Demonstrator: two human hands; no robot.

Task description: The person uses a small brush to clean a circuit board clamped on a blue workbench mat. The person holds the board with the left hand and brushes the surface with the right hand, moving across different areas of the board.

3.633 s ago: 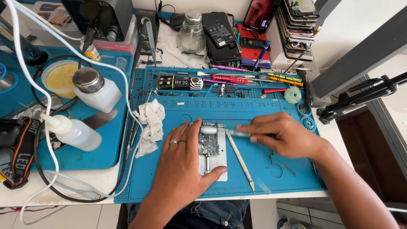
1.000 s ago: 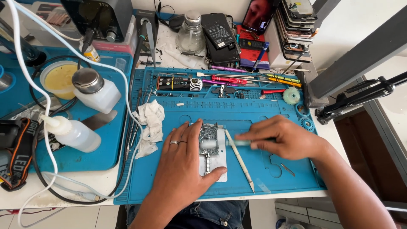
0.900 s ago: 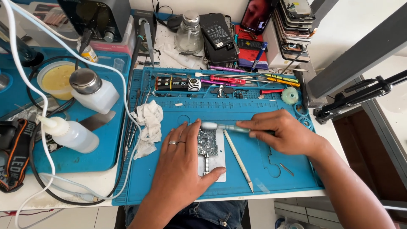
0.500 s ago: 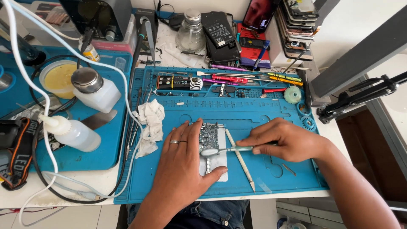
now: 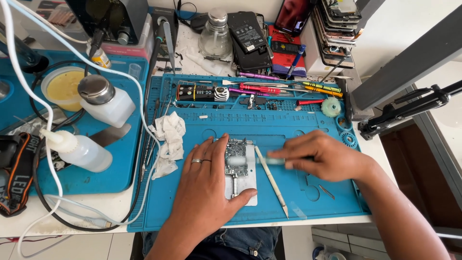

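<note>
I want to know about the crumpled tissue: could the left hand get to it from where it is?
Probably yes: the left hand lies just beside the crumpled tissue, with only bare blue mat between them.

Bare mat point(image 5: 308, 192) beyond white stick point(image 5: 272, 181)

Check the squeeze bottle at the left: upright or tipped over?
Tipped over. The squeeze bottle lies on its side on the blue tray, nozzle pointing left.

The left hand point(image 5: 204, 192) lay flat on the blue silicone work mat point(image 5: 308, 192), pinning a small grey circuit board point(image 5: 236, 161) on its white rectangular holder plate point(image 5: 245, 190). The right hand point(image 5: 327, 156) held a blurred pale brush-like tool point(image 5: 269, 161) against the board, just beside a cream pointed stick point(image 5: 272, 180) lying on the mat.
</note>
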